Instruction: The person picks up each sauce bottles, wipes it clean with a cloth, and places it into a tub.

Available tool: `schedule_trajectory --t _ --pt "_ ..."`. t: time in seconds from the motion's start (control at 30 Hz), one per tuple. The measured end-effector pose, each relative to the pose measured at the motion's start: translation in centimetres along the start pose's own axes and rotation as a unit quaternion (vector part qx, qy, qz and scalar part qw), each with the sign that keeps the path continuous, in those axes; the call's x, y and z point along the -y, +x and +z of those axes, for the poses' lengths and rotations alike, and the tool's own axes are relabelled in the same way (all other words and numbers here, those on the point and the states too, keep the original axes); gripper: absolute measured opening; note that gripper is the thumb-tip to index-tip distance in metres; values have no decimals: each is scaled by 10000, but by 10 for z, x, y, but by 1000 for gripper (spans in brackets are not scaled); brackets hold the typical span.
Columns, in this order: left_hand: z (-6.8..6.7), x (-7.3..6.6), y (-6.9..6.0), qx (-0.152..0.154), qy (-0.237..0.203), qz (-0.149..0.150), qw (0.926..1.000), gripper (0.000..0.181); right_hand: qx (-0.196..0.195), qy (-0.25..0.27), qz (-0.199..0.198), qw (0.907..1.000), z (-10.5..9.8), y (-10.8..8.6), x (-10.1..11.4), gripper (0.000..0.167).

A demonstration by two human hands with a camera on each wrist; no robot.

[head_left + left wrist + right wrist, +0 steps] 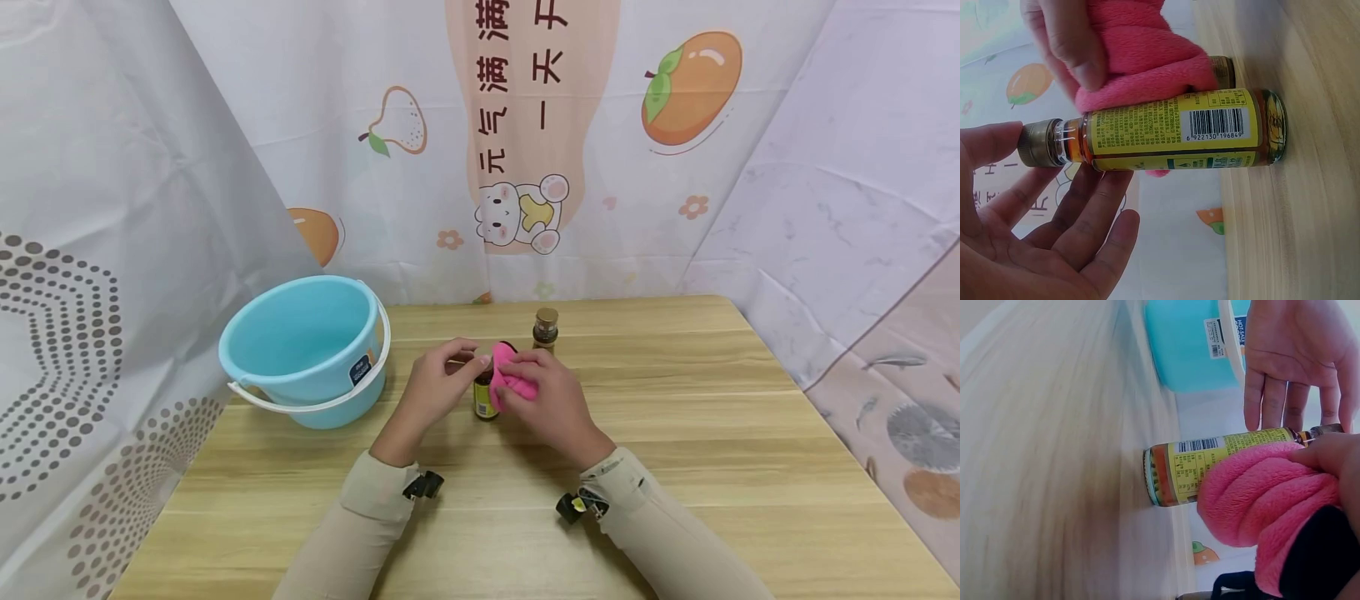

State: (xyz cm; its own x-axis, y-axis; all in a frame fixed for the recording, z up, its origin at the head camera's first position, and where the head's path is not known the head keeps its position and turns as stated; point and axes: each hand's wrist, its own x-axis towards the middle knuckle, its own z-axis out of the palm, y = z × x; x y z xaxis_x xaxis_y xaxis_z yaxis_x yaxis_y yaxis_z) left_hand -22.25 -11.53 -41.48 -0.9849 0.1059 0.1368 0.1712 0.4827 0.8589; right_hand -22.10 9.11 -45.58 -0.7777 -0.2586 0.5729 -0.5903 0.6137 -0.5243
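Across the pale wood-grained table (675, 467) we go, with the round light-blue plastic bucket (300, 392) parked left of the action! Centre stage, the left hand (438, 375) pinches at the cap, thumb against fingers; the right hand (551, 400) grips a fluffy pink cloth (1254, 487), pressing it to the yellow-labelled glass bottle (1172, 131), upright between both hands. Just behind stands a dark, gold-capped glass bottle (545, 329), partly hidden!
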Motion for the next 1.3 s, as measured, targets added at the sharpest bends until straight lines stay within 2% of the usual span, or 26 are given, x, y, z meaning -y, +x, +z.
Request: schedule_trajectory --t 0.23,0.57,0.8,1.07,1.3 --pt "-1 0 0 34 -51 4 10000 41 -132 128 -123 9998 -1 1 2 32" --pt "0 1 -2 32 -141 120 9998 41 293 68 341 9990 1 -1 -1 33" --pt "1 3 -2 2 -190 114 9998 39 387 -7 423 9984 3 -3 -4 32" --pt "2 1 -2 -33 -218 71 9997 42 855 -146 678 9939 8 -5 -10 31" --pt "2 0 -1 -100 -168 97 9998 44 911 -107 686 9934 10 -5 -13 32"
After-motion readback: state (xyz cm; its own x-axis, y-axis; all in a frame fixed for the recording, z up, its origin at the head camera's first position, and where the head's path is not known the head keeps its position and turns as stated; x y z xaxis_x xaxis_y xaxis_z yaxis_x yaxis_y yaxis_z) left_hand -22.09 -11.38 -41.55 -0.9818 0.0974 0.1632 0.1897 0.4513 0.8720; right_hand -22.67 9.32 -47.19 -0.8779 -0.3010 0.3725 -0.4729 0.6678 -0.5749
